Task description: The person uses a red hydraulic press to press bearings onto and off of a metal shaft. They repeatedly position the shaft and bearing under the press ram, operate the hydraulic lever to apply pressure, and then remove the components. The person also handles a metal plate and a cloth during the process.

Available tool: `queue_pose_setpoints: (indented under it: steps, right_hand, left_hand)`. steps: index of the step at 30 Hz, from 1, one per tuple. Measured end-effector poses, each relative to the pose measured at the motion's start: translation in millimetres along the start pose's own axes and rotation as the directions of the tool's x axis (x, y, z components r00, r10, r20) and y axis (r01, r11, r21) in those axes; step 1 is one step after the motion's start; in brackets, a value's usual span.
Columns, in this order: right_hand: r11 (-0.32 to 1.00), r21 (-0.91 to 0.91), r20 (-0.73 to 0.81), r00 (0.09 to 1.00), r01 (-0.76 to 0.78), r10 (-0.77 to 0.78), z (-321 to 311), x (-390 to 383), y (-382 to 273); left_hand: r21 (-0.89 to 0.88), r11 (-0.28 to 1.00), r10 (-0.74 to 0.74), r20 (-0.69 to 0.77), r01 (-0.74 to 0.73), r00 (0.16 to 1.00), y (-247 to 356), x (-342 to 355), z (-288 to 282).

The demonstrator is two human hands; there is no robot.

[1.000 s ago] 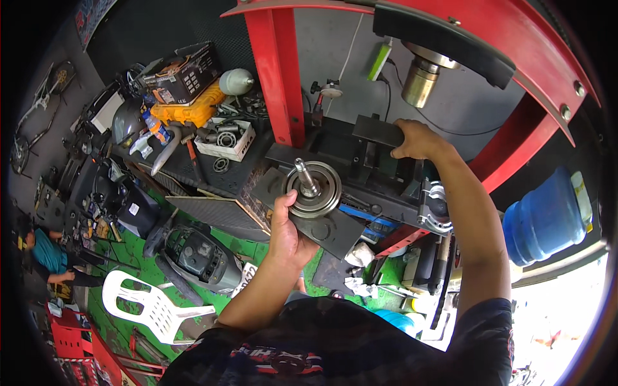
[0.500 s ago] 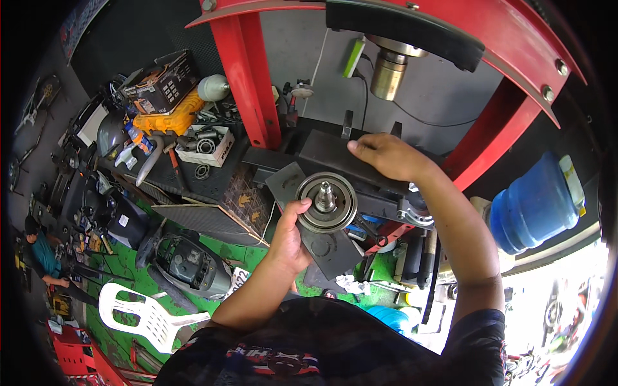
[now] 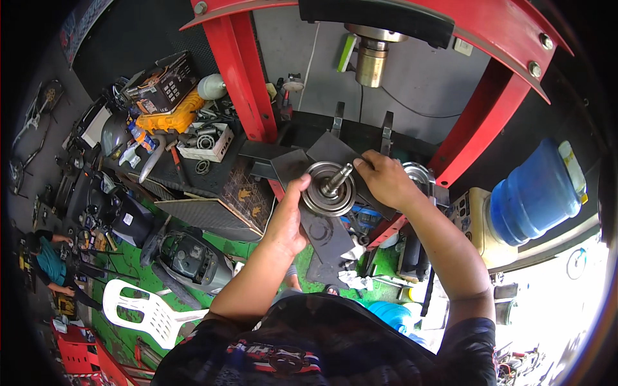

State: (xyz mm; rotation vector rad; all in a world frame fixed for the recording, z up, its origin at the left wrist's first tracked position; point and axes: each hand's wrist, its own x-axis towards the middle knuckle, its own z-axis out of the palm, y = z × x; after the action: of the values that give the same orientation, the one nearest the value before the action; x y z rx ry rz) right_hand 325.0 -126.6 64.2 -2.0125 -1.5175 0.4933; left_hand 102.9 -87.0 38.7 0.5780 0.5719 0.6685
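Note:
My left hand (image 3: 290,212) grips a dark steel plate (image 3: 328,239) with its thumb at the rim of a round metal part (image 3: 330,206), which lies on that plate with a stepped shaft (image 3: 337,178) sticking up from its centre. My right hand (image 3: 386,177) is closed on a second dark plate (image 3: 330,147), just right of the round part. Both are held in front of the red press frame (image 3: 241,77), below its cylindrical metal ram (image 3: 371,67). Two upright steel pieces (image 3: 338,116) stand behind the plates. The fingertips of both hands are partly hidden.
A cluttered bench at left holds a hammer (image 3: 177,161) and bearing box (image 3: 207,147). A scooter (image 3: 190,257) and white chair (image 3: 145,312) stand below on the green floor. A blue water jug (image 3: 534,193) is at right. Another person (image 3: 51,264) works at far left.
My right hand has pulled the second plate down and left from the press bed, beside the round part. My left hand stays on its plate, shifting slightly. The view has shifted a little.

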Motion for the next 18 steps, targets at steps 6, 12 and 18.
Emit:
queue_pose_setpoints:
  steps: [6, 12, 18]
  right_hand:
    - [0.999, 0.003, -0.075, 0.996, 0.043, -0.042, -13.9, 0.5, 9.6]
    - [0.987, -0.101, -0.081, 0.987, 0.127, -0.136, -61.0, 50.7, 12.9]
    - [0.977, -0.172, -0.084, 0.986, 0.125, -0.141, -80.5, 89.6, 38.5]
  left_hand:
    - [-0.041, 0.994, 0.102, 0.013, -0.101, 0.995, -3.8, 11.2, 22.1]
    - [-0.237, 0.95, 0.208, -0.012, -0.205, 0.978, -29.1, 61.7, 46.9]
    - [-0.247, 0.935, 0.25, -0.048, -0.254, 0.967, -31.5, 81.7, 88.4]
